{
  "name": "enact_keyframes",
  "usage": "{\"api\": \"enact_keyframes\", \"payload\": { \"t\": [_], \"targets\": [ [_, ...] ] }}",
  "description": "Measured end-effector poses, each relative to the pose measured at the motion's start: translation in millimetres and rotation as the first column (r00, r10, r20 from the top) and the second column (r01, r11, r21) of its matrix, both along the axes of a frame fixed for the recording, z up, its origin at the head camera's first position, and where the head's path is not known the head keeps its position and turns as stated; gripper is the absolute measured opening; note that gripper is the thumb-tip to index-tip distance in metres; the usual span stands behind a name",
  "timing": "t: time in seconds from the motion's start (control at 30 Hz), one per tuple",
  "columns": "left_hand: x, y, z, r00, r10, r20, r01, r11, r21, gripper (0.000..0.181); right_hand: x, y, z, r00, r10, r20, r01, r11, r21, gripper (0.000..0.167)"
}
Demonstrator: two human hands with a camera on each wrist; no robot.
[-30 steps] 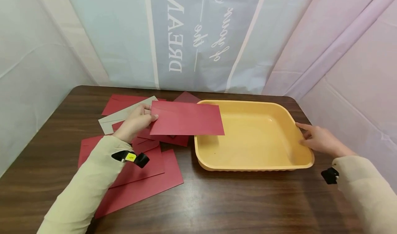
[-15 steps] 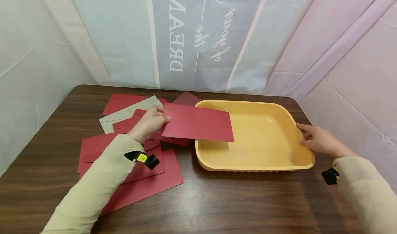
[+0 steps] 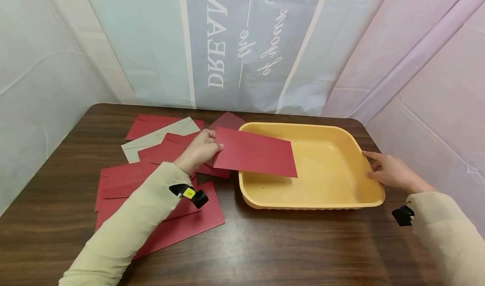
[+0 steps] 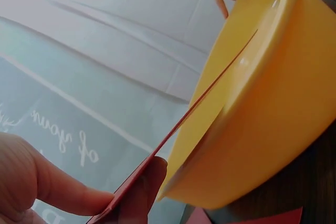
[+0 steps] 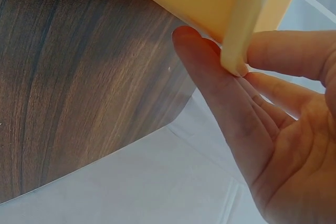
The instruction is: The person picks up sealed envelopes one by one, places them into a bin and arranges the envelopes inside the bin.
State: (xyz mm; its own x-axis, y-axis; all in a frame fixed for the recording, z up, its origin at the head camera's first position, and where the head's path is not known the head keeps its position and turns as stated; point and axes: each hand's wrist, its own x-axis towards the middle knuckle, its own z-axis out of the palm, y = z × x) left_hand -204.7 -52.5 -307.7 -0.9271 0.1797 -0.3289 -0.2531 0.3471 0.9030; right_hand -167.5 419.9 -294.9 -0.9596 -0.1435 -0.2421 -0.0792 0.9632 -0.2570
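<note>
My left hand (image 3: 201, 151) pinches the left end of a red envelope (image 3: 255, 155) between thumb and fingers. Most of the envelope hangs over the left part of a deep yellow plastic tub (image 3: 310, 205). In the left wrist view the same envelope (image 4: 176, 127) appears edge-on, sloping above the tub's inside. My right hand (image 3: 394, 172) grips the tub's right rim. The right wrist view has the thumb on one side of the rim (image 5: 244, 19) and the fingers on the other. The tub's visible floor holds nothing; part lies behind the envelope.
Several red envelopes (image 3: 189, 233) overlap on the left half of the brown wooden table (image 3: 273, 248). A pale grey envelope (image 3: 132, 152) lies among them, and a dark red one (image 3: 227, 119) is behind the tub's left corner. Fabric curtains (image 3: 151, 46) surround the table's back and sides.
My left hand has carried the red envelope rightward, farther over the tub, with its right end now tilted slightly lower. My right hand stays on the rim.
</note>
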Motion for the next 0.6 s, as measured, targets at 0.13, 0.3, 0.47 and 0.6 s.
{"api": "enact_keyframes", "payload": {
  "t": [0.13,0.3,0.47,0.6],
  "targets": [
    [-0.9,8.3,1.0,1.0,-0.012,-0.003,0.012,1.0,-0.008,0.038,0.1,0,0.4,1.0,0.005,-0.005,-0.005,1.0,-0.003,0.07],
    [-2.2,19.8,4.9,0.999,-0.047,-0.016,0.046,0.998,-0.037,0.037,0.6,1,0.3,1.0,0.002,-0.006,-0.002,1.0,-0.005,0.07],
    [-6.1,32.2,7.7,0.996,-0.061,-0.062,0.058,0.997,-0.046,0.034,0.7,0,-0.1,1.0,-0.006,-0.002,0.006,1.0,-0.006,0.07],
    [-10.6,40.0,9.5,0.994,-0.074,-0.08,0.067,0.994,-0.082,0.033,0.7,0,0.1,1.0,-0.015,0.009,0.015,1.0,-0.012,0.071]
  ]
}}
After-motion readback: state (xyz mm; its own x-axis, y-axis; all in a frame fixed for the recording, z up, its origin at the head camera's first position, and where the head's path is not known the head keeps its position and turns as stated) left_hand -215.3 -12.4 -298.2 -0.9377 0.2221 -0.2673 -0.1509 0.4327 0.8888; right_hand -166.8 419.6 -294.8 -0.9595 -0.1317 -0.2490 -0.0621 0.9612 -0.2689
